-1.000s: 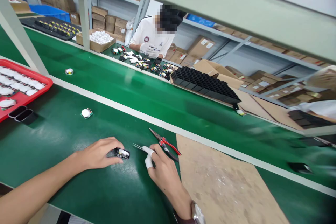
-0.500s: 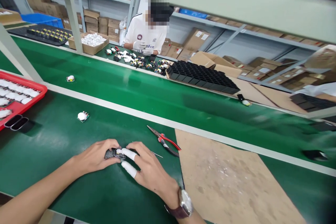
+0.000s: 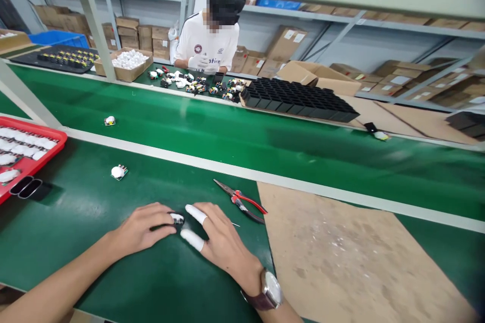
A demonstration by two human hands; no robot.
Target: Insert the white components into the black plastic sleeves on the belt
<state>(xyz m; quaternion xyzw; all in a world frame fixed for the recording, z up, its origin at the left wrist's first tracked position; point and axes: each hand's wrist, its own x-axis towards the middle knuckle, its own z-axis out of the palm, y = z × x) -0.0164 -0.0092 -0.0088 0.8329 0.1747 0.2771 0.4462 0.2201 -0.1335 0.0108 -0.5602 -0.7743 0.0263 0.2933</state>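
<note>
My left hand (image 3: pixel 146 227) is closed around a small black housing (image 3: pixel 178 219), whose open end faces my other hand and shows white and dark parts inside. Just right of it, my right hand (image 3: pixel 212 227) has its fingers apart, two of them in white finger covers, with nothing held between them. A wristwatch is on the right wrist. Red-handled pliers (image 3: pixel 242 203) and a thin metal pin (image 3: pixel 235 224) lie beyond that hand. A circuit board with a white blob (image 3: pixel 119 172) rests on the green table (image 3: pixel 91 207), up and left of my hands.
A red tray (image 3: pixel 56 144) of boards and two black housings (image 3: pixel 30 187) are at the left. Brown cardboard (image 3: pixel 341 252) lies right. Across the green belt (image 3: pixel 212 136), a person (image 3: pixel 206 40) in white gloves works near a block of black housings (image 3: pixel 299 101).
My right hand has drawn slightly away from the housing, its fingers spread wider. The board on the belt has shifted a little right, and the view has tilted slightly.
</note>
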